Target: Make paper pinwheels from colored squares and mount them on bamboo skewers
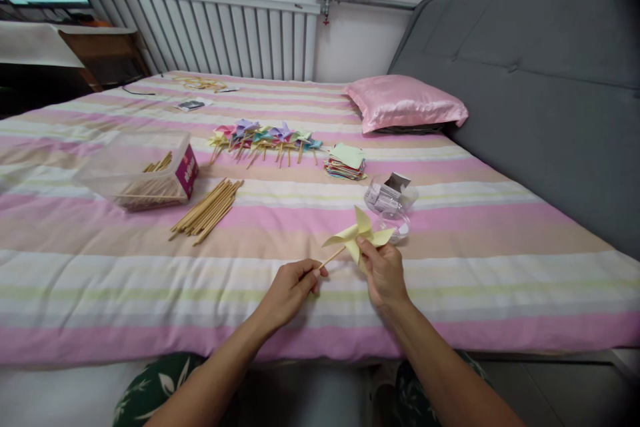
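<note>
A pale yellow paper pinwheel (349, 235) is held over the near side of the bed. My left hand (293, 290) is closed around its thin wooden stick (332, 257). With thumb and fingers, my right hand (386, 273) pinches the pinwheel near its centre, the thumb pressing on the front. Just beyond the right hand sit a small clear round container (395, 223) and a clear box (390, 193) with small packets. Farther back lies a stack of coloured paper squares (346, 161). Several finished-looking pinwheels (265, 137) in mixed colours lie in a row.
On the left, loose wooden sticks (207, 210) lie beside a clear plastic bin (130, 170) holding more sticks. A pink pillow (405, 103) rests by the grey headboard (525, 67). The striped bedspread (280, 240) covers the bed; a radiator (215, 33) stands behind.
</note>
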`<state>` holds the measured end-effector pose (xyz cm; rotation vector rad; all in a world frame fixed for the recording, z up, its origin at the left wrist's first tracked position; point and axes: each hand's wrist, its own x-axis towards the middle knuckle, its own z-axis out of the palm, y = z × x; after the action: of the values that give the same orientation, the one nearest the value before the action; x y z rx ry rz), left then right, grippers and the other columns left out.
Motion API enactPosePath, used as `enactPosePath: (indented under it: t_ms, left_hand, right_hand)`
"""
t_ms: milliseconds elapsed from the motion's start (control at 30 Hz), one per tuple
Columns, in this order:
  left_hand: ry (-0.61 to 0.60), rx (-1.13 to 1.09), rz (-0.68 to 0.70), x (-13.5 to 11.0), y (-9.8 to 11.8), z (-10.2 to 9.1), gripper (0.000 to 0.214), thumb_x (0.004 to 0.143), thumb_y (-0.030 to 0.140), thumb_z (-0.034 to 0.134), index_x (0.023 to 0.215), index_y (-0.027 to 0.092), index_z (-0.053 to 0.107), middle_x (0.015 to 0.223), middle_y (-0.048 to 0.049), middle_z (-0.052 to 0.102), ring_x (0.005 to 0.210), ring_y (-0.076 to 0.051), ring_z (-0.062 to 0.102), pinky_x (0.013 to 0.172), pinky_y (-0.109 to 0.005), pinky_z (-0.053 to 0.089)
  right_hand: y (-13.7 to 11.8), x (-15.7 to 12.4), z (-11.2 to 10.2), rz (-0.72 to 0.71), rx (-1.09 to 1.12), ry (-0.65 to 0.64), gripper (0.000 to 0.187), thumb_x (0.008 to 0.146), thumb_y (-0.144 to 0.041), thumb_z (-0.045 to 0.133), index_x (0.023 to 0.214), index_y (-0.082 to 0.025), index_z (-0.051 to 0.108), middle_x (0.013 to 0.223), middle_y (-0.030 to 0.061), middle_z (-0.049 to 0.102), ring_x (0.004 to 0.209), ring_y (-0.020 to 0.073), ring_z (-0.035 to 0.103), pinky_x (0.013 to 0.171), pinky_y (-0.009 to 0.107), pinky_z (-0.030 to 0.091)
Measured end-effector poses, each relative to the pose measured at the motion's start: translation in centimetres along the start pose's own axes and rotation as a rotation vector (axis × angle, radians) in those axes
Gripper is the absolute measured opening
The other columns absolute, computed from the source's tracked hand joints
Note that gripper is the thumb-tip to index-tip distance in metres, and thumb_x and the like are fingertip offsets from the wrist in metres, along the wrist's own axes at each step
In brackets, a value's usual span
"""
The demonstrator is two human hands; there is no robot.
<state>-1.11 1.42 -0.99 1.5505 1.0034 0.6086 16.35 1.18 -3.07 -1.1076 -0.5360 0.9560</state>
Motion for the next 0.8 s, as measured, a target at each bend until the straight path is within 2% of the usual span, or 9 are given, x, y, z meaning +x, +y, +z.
enactPosePath:
  t_ms: [200, 367, 467, 633, 733, 800]
  left_hand:
    - [-0.006, 0.011, -0.004, 0.0, 0.0, 0.0, 0.029, 0.086, 0.036, 0.044, 0.088, 0.015, 0.064, 0.061, 0.0011, 0.051, 0.055, -0.012, 0.042, 0.053, -0.021, 0.030]
    - [0.022, -0.010, 0.005, 0.1, -0.2, -0.1, 0.029, 0.085, 0.037, 0.045, 0.089, 0.015, 0.063, 0.062, 0.0006, 0.052, 0.053, -0.011, 0.041, 0.051, -0.021, 0.029]
    - [0.067, -0.036, -0.006, 0.3, -0.3, -0.4, 0.029, 0.085, 0.037, 0.045, 0.089, 0.015, 0.063, 0.062, 0.0008, 0.053, 0.051, -0.010, 0.039, 0.050, -0.021, 0.028]
    - [0.108, -0.044, -0.025, 0.4, -0.2, -1.1, 0.026, 0.082, 0.035, 0.047, 0.086, 0.016, 0.064, 0.060, 0.0020, 0.052, 0.049, -0.010, 0.038, 0.051, -0.022, 0.028]
    - [0.094, -0.036, -0.037, 0.3, -0.1, -1.2, 0.026, 0.081, 0.034, 0.047, 0.084, 0.016, 0.065, 0.059, 0.0015, 0.051, 0.050, -0.010, 0.038, 0.050, -0.022, 0.026]
    - [0.085, -0.026, -0.049, 0.3, -0.1, -1.2, 0.026, 0.080, 0.034, 0.047, 0.083, 0.016, 0.066, 0.058, 0.0009, 0.051, 0.050, -0.011, 0.038, 0.049, -0.022, 0.026]
  right_hand:
    - [0.2, 0.1, 0.0, 0.013, 0.018, 0.000, 0.027, 0.059, -0.034, 0.078, 0.073, -0.014, 0.065, 0.068, 0.0018, 0.066, 0.065, 0.0153, 0.059, 0.059, 0.026, 0.045]
    - [-0.3, -0.1, 0.3, 0.025, 0.055, -0.098, 0.029, 0.064, -0.035, 0.075, 0.082, -0.016, 0.065, 0.080, 0.0038, 0.069, 0.077, 0.0173, 0.062, 0.069, 0.028, 0.048]
    - [-0.8, -0.1, 0.4, -0.032, 0.051, -0.144, 0.032, 0.069, -0.037, 0.071, 0.093, -0.018, 0.063, 0.084, 0.0031, 0.067, 0.076, 0.0148, 0.061, 0.073, 0.028, 0.047]
    - [-1.4, 0.5, -0.4, -0.089, 0.073, -0.055, 0.041, 0.073, -0.038, 0.068, 0.110, -0.024, 0.058, 0.081, -0.0014, 0.062, 0.067, 0.0102, 0.056, 0.068, 0.025, 0.045]
    - [-1.9, 1.0, -0.8, -0.094, 0.098, -0.040, 0.038, 0.072, -0.037, 0.068, 0.108, -0.025, 0.060, 0.084, -0.0009, 0.062, 0.067, 0.0094, 0.055, 0.064, 0.023, 0.043]
    - [-2.1, 1.2, -0.9, -0.100, 0.099, -0.027, 0.032, 0.070, -0.036, 0.069, 0.099, -0.023, 0.063, 0.088, 0.0000, 0.063, 0.066, 0.0090, 0.053, 0.060, 0.021, 0.041]
